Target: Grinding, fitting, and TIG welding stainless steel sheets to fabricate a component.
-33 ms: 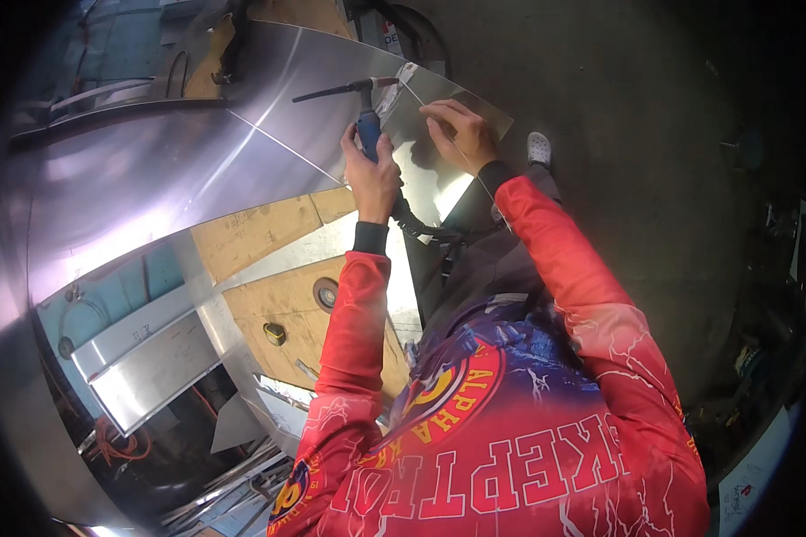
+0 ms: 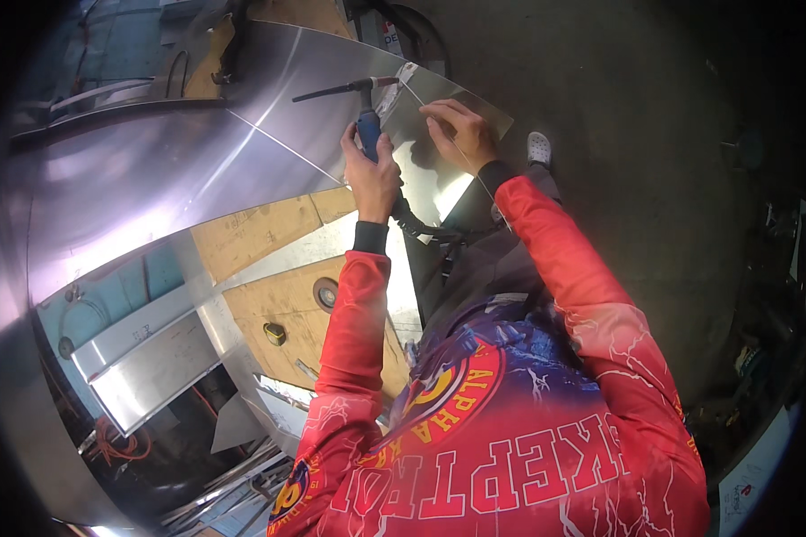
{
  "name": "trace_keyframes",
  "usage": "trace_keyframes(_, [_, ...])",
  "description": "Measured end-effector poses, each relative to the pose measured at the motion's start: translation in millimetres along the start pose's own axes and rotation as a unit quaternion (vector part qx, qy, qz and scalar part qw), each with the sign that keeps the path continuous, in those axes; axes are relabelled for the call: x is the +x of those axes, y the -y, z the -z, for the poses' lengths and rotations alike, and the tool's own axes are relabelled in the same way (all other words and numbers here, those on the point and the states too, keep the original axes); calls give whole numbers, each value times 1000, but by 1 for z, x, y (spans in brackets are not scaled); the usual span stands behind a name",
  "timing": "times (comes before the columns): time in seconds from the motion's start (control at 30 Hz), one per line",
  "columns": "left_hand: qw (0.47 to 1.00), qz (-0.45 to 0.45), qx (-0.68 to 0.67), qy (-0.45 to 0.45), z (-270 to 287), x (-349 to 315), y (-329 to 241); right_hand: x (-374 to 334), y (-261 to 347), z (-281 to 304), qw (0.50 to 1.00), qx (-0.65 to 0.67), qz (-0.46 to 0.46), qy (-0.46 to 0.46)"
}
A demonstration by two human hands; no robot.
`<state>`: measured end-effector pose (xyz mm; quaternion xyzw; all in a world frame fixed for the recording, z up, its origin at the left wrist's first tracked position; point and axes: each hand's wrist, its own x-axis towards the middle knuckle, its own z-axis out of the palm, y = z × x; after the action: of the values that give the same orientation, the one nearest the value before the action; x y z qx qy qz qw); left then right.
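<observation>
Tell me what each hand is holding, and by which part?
The left hand grips a welding torch by its blue handle. The right hand holds nothing; its fingertips press on the shiny metal sheet.

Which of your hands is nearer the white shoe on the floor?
Right. The right hand rests on the shiny sheet metal just left of the white shoe; the left hand grips the blue-handled welding torch, farther left.

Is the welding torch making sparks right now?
No. The welding torch in the left hand shows no spark or glow at its tip. The right hand rests on the shiny metal sheet.
</observation>
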<state>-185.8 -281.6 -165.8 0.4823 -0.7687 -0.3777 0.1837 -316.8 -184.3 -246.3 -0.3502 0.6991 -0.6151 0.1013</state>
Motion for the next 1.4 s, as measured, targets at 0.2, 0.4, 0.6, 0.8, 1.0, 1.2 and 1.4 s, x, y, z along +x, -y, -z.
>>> trace_keyframes(0.2, [999, -32, 24, -16, -2, 3, 6, -1, 0, 1, 1000, 8, -13, 9])
trace_keyframes(0.4, [998, -38, 42, -21, -4, 4, 9, -1, 0, 2, 1000, -4, -15, 12])
trace_keyframes(0.6, [1000, -4, -16, 16, 0, -2, 6, -2, -19, 3, 930, -317, 53, 176])
trace_keyframes(0.8, [1000, 0, -2, -5, 2, -3, -11, -1, -8, -5, 999, 38, 7, -23])
trace_keyframes(1.0, [1000, 20, -11, -4, 2, -6, -14, 0, -6, -1, 999, 13, 32, -28])
trace_keyframes(1.2, [1000, 1, 20, -14, 0, -1, 3, 0, 2, 2, 1000, 6, 3, 1])
trace_keyframes(1.4, [999, -24, 17, -18, -1, 0, 9, 0, 5, 4, 999, 6, -27, 19])
